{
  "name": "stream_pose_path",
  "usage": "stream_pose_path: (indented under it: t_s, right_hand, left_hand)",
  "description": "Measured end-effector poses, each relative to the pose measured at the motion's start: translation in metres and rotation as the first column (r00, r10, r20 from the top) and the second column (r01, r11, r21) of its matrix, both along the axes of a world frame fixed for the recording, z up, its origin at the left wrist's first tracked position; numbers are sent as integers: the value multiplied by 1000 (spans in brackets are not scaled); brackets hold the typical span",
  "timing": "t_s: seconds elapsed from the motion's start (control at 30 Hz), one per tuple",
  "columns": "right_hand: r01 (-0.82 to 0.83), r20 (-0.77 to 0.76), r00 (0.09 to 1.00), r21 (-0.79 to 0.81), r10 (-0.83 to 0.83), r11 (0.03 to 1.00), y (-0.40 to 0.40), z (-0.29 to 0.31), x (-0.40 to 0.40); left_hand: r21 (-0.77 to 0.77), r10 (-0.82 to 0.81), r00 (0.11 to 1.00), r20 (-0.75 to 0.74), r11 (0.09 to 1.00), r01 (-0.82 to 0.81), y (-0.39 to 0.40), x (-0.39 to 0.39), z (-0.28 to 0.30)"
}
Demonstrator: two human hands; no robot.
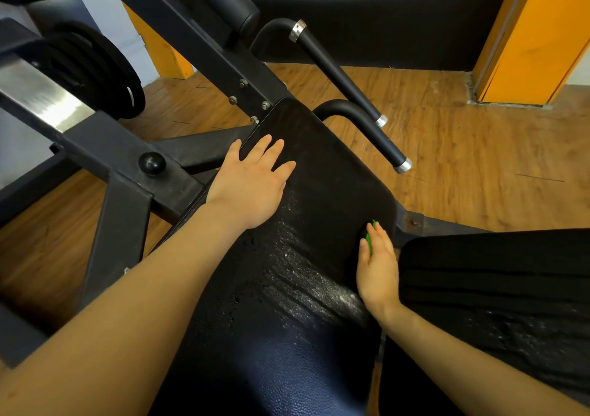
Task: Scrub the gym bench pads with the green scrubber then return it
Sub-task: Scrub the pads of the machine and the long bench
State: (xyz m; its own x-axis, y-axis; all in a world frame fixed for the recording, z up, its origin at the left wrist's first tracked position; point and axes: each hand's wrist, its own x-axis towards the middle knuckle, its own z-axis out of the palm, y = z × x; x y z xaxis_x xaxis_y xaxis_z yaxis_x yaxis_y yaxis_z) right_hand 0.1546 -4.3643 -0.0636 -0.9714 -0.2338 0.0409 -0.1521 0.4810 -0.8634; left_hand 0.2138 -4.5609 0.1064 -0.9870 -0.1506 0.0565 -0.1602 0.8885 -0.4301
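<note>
At lower right of centre, the right hand [378, 265] presses the green scrubber [370, 240] against the right edge of the bench pad [322, 166], its grip closed flat over it. The left hand [252, 182] lies spread at the pad's upper left. The scrubber looks light and thin, probably slippery when wet; best held across its back.

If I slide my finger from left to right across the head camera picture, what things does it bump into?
Weight plates → round black knob → left hand → right hand with the green scrubber → silver-tipped handle → orange wall.
</note>
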Motion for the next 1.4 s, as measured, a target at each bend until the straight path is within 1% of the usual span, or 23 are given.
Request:
stream_pose_path:
  t_s: [0.23, 0.37, 0.5, 0.57, 0.67, 0.73, 0.83, 1.07, 1.23, 1.4]
  right_hand:
    - [-7, 4, 1000, -21, 8, 1000, 7, -8, 45]
    - [29, 18, 999, -57, -28, 998, 0, -6, 31]
    - [25, -29, 999, -73, -27, 997, -5, -2, 10]
    - [7, -58, 998, -49, -10, 999, -5, 0, 0]
    - [6, -89, 996, 34, -3, 999, -6, 3, -14]
    - [-7, -75, 997, 51, 11, 999, -5, 3, -17]
    - [-35, -23, 999, 15, 36, 999, -2, 2, -13]
    - [-13, 63, 998, -10, 13, 1000, 6, 0, 18]
    - [-29, 54, 998, -18, 30, 999, 12, -8, 49]
    - [2, 37, 999, -56, 0, 998, 5, -6, 35]
  left_hand:
    - [-2, 4, 1000, 9, 1000, -4, 0, 0, 1]
    - [-10, -3, 1000, 3, 1000, 3, 0, 0, 1]
    - [-10, -4, 1000, -2, 1000, 4, -1, 0, -1]
    - [-5, -4, 1000, -4, 1000, 4, -1, 0, 0]
    - [-3, 2, 1000, 1, 1000, -2, -1, 0, -1]
    - [-4, 4, 1000, 6, 1000, -3, -1, -1, 0]
    - [-1, 3, 1000, 7, 1000, -3, -1, -1, 0]
    - [-7, 4, 1000, 5, 1000, -4, 0, -1, 0]
    - [-13, -2, 1000, 5, 1000, 2, -1, 0, 0]
    - [-17, 4, 1000, 5, 1000, -4, -1, -1, -1]
